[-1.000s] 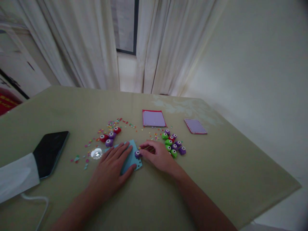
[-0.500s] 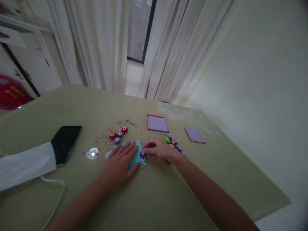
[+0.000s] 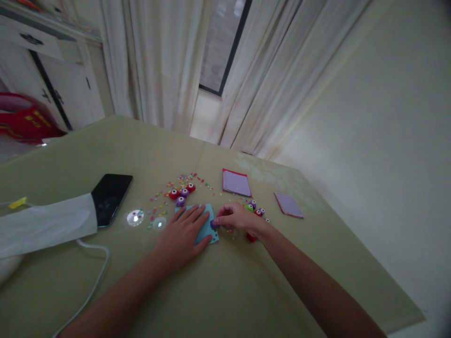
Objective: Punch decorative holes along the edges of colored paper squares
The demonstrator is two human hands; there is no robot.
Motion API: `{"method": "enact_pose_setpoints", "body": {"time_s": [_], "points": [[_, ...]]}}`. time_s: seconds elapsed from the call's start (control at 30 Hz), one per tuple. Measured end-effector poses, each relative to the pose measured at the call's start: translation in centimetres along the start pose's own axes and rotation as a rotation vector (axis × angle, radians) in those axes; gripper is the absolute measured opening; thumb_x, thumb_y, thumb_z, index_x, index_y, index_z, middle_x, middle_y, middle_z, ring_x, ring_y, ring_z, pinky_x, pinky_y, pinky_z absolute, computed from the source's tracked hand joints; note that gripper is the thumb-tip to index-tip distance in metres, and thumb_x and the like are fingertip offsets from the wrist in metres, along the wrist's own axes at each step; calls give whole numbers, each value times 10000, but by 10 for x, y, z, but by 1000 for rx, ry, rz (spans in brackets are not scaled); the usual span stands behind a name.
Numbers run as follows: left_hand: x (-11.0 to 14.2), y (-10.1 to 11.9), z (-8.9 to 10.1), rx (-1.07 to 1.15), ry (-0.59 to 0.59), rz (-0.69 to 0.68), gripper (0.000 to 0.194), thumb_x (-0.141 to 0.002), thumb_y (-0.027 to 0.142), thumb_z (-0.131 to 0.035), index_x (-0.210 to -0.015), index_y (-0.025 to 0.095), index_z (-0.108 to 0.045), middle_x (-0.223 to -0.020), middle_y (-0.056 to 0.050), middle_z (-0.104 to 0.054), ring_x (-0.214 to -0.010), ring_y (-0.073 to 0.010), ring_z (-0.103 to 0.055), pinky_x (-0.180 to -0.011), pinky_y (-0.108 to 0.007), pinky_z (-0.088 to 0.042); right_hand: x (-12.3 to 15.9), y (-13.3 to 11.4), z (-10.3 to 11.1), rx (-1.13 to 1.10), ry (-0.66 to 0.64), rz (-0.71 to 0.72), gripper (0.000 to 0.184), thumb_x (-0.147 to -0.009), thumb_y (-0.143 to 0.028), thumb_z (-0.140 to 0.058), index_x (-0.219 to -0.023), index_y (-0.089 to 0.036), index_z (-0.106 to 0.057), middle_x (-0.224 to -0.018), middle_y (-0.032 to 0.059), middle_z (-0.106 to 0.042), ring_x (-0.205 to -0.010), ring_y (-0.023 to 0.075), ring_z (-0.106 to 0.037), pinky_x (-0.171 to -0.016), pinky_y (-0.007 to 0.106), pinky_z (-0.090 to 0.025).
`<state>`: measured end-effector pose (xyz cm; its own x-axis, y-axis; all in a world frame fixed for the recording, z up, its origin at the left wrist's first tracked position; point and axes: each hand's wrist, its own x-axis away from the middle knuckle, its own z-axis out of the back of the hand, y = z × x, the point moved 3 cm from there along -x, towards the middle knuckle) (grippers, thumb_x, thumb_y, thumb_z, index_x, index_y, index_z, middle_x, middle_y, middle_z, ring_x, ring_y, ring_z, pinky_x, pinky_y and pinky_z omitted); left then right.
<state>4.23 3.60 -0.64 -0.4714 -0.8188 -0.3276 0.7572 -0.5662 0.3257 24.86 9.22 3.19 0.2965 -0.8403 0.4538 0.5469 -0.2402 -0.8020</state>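
Note:
My left hand (image 3: 181, 233) lies flat with fingers spread on a small light-blue paper (image 3: 208, 229) on the table. My right hand (image 3: 237, 218) is closed in a pinch on a small purple punch (image 3: 214, 225) set at the paper's right edge. Behind my right hand sits a cluster of green, red and purple punches (image 3: 256, 210), partly hidden by the hand. Three more punches (image 3: 181, 194), red and purple, stand beyond my left hand among scattered confetti bits (image 3: 186, 179).
Two lilac paper pads (image 3: 236, 182) (image 3: 288, 205) lie farther back on the olive table (image 3: 218, 291). A black phone (image 3: 110, 197) lies at left beside a white sleeve (image 3: 45, 224) and a white cable (image 3: 92, 277). Two shiny discs (image 3: 135, 217) lie near the phone. Curtains hang behind.
The camera has tilted up and swung right, so everything sits lower and further right. Both hands stay on the blue paper and the purple punch.

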Motion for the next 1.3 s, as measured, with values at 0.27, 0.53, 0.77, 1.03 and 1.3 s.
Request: {"method": "enact_pose_setpoints", "body": {"time_s": [0.27, 0.53, 0.77, 1.03, 1.3], "points": [[0, -1, 0, 28, 3, 0, 558, -1015, 493, -596, -1514, 244, -583, -1626, -101, -557, -1492, -327, -512, -1260, -544, -322, -5, -6, 4, 146, -65, -58, 364, -771, -428, -904, -783, -183, -634, -652, -49, -604, -563, 106, -532, -505, 219, -413], [0, 0, 1, 32, -9, 11, 567, -1020, 497, -587, -1525, 241, -571, -1631, -101, -551, -1503, -321, -502, -1266, -533, -308, -6, -19, 4, 344, -69, -32, 342, -799, -379, -861, -724, -201, -578, -608, -68, -529, -550, 106, -463, -499, 222, -326], [-1, -1, -1, 25, 3, 4, 562, -1004, 463, -599, -1513, 227, -588, -1613, -118, -569, -1481, -332, -526, -1249, -546, -338, -7, -22, 0, 449, -72, -45, 376, -833, -398, -829, -689, -203, -541, -585, -82, -456, -552, 98, -403, -513, 235, -280], [-1, 1, 4, 34, 5, 10, 549, -1002, 468, -598, -1497, 232, -609, -1598, -117, -585, -1462, -345, -543, -1236, -556, -353, -3, -6, 8, 235, -43, -132, 554, -654, -614, -932, -759, -211, -567, -594, -86, -490, -523, 93, -405, -478, 228, -274], [-1, 2, 4, 26, 9, 4, 552, -992, 445, -607, -1498, 226, -603, -1607, -124, -574, -1474, -330, -531, -1253, -543, -331, 13, -26, 50, 375, 121, -52, 275, -659, -183, -858, -751, -188, -599, -590, -87, -496, -558, 106, -426, -537, 235, -299]]}}
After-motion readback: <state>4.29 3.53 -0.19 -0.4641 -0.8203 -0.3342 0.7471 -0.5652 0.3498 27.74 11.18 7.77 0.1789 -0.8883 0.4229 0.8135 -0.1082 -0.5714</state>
